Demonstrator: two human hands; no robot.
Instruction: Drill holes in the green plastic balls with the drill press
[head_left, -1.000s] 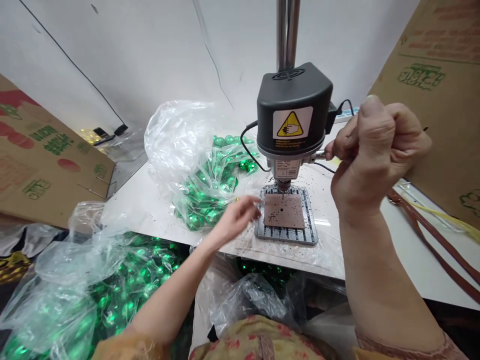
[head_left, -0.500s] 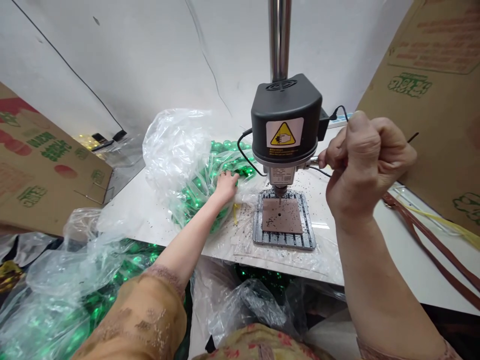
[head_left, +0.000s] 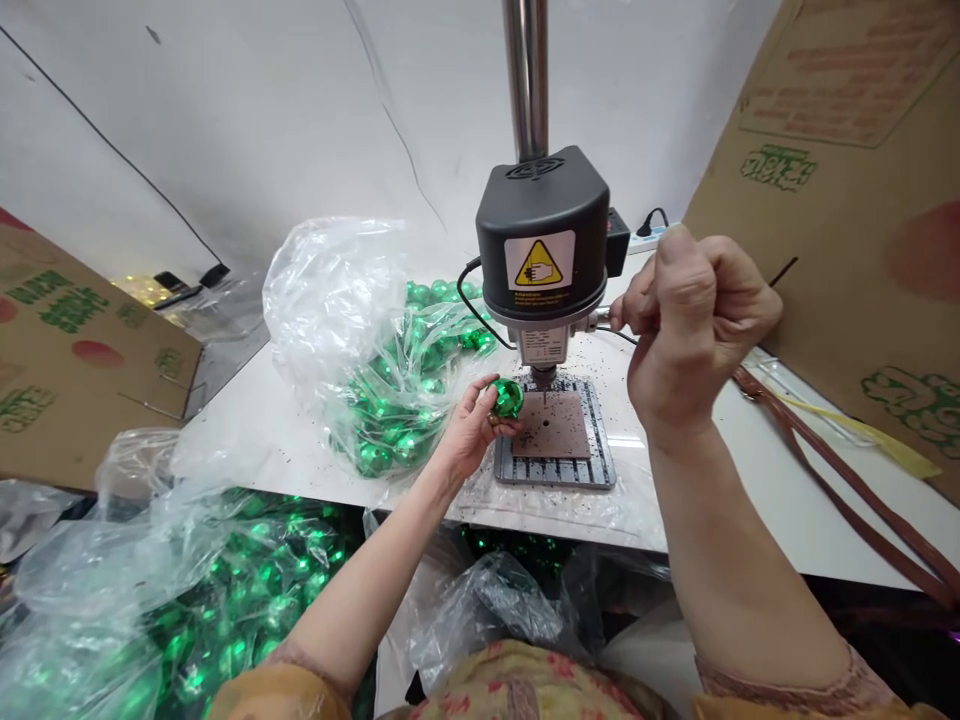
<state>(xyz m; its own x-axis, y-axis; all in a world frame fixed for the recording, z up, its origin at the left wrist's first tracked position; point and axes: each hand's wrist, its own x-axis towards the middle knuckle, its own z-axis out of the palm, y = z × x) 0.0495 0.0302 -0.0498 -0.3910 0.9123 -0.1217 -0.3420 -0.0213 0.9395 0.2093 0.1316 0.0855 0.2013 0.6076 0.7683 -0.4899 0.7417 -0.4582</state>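
A shiny green faceted ball [head_left: 509,398] is pinched in the fingers of my left hand [head_left: 475,425], at the left edge of the drill press base [head_left: 604,470]. Beside it on the base lies a brown square plate [head_left: 570,425] with a small dark hole. The black drill press head [head_left: 544,235] stands above, its thin bit pointing down over the plate. My right hand [head_left: 686,325] is closed round the metal feed handle [head_left: 598,319] on the right of the press; most of the handle is hidden by the fingers.
A clear plastic bag [head_left: 330,300] of green balls [head_left: 375,455] lies left of the press. Dark shavings dot the white table [head_left: 247,430]. Cardboard boxes [head_left: 847,200] stand at both sides. A brown strap [head_left: 825,460] lies at right. More bagged green balls [head_left: 247,590] sit below left.
My left hand has come out of the bagged balls and moved right to the press base, now with a green ball in its fingers. The right hand stays on the handle. The view has shifted slightly.
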